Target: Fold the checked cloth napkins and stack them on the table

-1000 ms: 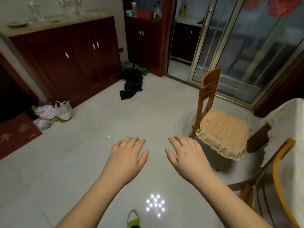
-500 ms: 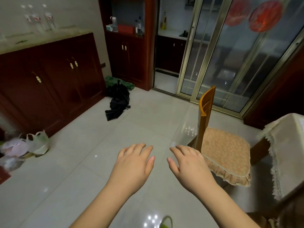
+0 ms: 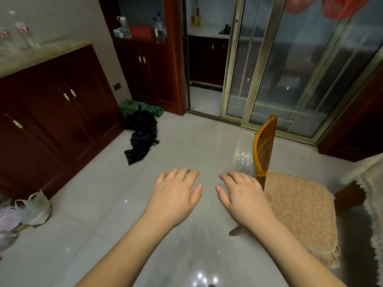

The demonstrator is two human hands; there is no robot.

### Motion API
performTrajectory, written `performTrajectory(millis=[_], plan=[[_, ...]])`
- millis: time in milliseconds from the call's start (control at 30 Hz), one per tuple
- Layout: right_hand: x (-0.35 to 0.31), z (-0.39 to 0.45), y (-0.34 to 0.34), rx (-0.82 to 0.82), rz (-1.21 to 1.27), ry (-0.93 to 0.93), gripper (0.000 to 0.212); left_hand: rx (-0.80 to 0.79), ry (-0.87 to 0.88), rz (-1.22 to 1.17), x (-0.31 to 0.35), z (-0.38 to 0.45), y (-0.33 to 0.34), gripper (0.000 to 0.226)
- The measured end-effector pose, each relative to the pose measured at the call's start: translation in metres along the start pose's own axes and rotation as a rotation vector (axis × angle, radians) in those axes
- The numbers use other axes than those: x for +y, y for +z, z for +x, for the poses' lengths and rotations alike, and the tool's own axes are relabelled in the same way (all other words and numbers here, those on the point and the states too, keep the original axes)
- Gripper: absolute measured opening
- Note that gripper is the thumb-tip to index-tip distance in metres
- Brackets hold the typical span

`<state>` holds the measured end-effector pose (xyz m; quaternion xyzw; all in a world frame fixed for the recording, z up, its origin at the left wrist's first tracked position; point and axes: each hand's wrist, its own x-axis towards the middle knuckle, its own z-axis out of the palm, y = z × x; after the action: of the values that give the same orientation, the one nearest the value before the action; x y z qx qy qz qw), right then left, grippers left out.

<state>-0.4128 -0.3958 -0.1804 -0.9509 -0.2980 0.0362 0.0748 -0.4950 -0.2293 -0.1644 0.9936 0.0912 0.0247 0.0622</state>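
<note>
Both hands, left (image 3: 176, 198) and right (image 3: 243, 198), are held out palm-down with relaxed fingers, nothing gripped, above the pale tiled floor (image 3: 186, 146). The cream lace-edged table (image 3: 371, 179) is seen far right; its top is cut off, so the napkins' place cannot be told.
</note>
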Motion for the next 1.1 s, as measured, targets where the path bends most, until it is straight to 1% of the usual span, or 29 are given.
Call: performTrajectory(millis=[100, 233, 267, 333, 467, 600, 667, 833, 867, 933, 967, 1033, 1100], plan=[[0.008, 0.036, -0.005, 0.028, 0.019, -0.013, 0.063, -0.005, -0.013, -0.006, -0.007, 0.037, 0.001, 0.081], [0.013, 0.087, -0.013, 0.037, 0.049, -0.017, 0.072, -0.003, 0.02, -0.012, -0.017, 0.084, -0.002, 0.08], [0.014, 0.1, -0.015, 0.033, 0.049, -0.021, 0.07, -0.002, 0.03, -0.021, -0.022, 0.097, -0.004, 0.08], [0.014, 0.129, -0.018, 0.02, 0.03, -0.029, 0.058, 0.009, 0.033, -0.032, -0.037, 0.127, -0.009, 0.078], [0.008, 0.191, -0.023, 0.019, 0.005, -0.04, 0.051, 0.106, 0.057, 0.021, -0.072, 0.187, -0.014, 0.06], [-0.003, 0.257, -0.023, 0.054, -0.032, 0.001, 0.052, 0.031, 0.09, 0.006, -0.105, 0.247, -0.023, 0.076], [-0.008, 0.286, -0.022, 0.068, -0.045, 0.035, 0.053, 0.038, 0.109, 0.001, -0.123, 0.275, -0.028, 0.077], [-0.014, 0.345, -0.03, 0.086, -0.064, 0.143, 0.067, 0.086, 0.161, -0.007, -0.166, 0.338, -0.031, 0.057], [-0.012, 0.355, -0.031, 0.074, -0.057, 0.153, 0.069, 0.063, 0.171, -0.015, -0.171, 0.352, -0.032, 0.059], [-0.006, 0.372, -0.03, 0.067, -0.049, 0.174, 0.074, 0.0, 0.207, -0.022, -0.174, 0.377, -0.037, 0.069], [-0.003, 0.381, -0.03, 0.069, -0.049, 0.187, 0.075, -0.007, 0.226, -0.021, -0.174, 0.389, -0.037, 0.073], [0.003, 0.398, -0.03, 0.061, -0.038, 0.216, 0.075, -0.039, 0.249, -0.024, -0.173, 0.418, -0.034, 0.069], [0.014, 0.417, -0.03, 0.039, -0.022, 0.251, 0.066, -0.072, 0.27, -0.026, -0.17, 0.448, -0.03, 0.06]])
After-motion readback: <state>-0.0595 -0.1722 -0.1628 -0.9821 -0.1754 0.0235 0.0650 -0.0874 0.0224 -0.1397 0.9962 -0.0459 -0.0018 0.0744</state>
